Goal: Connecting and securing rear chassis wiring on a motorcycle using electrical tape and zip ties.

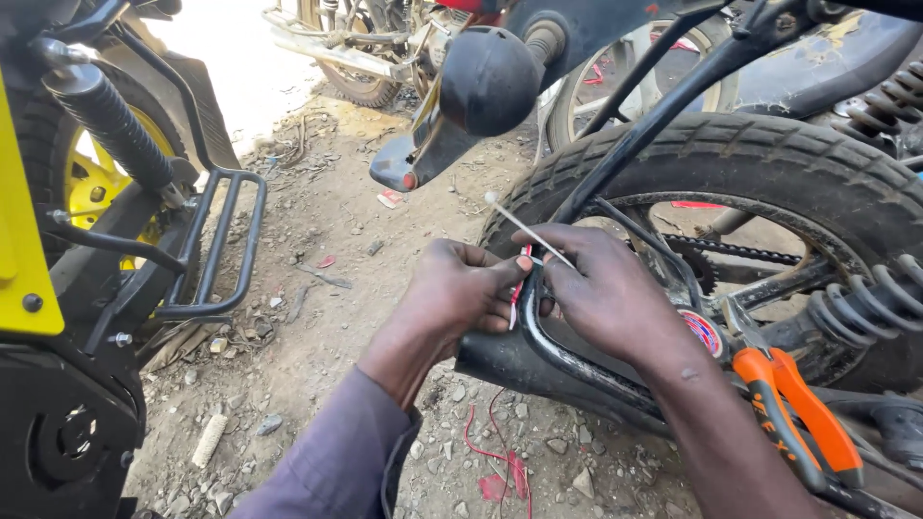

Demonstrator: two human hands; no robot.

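Fingers (538,261) of the right hand (606,293) are pinched together on a thin white cable tie (524,228), whose free end sticks up and to the left, ending in a small square head. Fingers of the left hand (461,288) are closed too, thumb and forefinger pressing a red wire (517,288) against the curved black tube (567,360) of the motorcycle's rear frame, just where the tie meets it. Both hands touch at their fingertips above this tube, beside the rear tyre (769,159). Below the hands, more red wire (495,457) lies loose on the dirt ground (317,317) among small stones. Orange-handled pliers (803,418) rest on the frame near the right forearm. A coiled shock spring (865,308) shows at the right edge. To the left stands another machine with yellow panels (24,259) and a black footrest bar (226,245). A grey sleeve (336,461) covers the left forearm.
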